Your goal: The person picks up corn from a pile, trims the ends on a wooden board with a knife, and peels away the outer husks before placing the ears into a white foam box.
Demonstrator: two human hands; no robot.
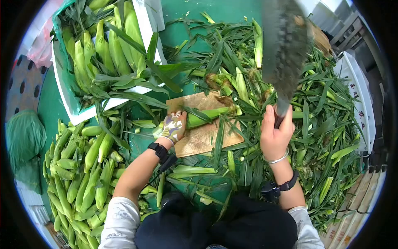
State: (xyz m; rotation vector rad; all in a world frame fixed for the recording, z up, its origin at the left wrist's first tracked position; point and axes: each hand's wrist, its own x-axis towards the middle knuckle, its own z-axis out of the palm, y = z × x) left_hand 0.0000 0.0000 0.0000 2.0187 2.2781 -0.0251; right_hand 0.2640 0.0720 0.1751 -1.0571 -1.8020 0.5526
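My left hand (174,126), in a patterned glove, is closed around one end of a husked ear of corn (205,118). That ear lies across a worn wooden cutting board (192,143), its other end pointing right. In my bare right hand (277,132) is the handle of a large cleaver (285,50), raised with its broad blade pointing away from me. The blade is smeared by motion and speckled with bits. Loose leaves and cut corn ends lie around the board.
At the upper left, a white foam box (64,89) holds several unhusked ears. A big pile of trimmed corn (83,178) spreads at the left. Cut leaves (323,112) heap up on the right beside a white container (356,99). A green mesh bag (27,141) lies far left.
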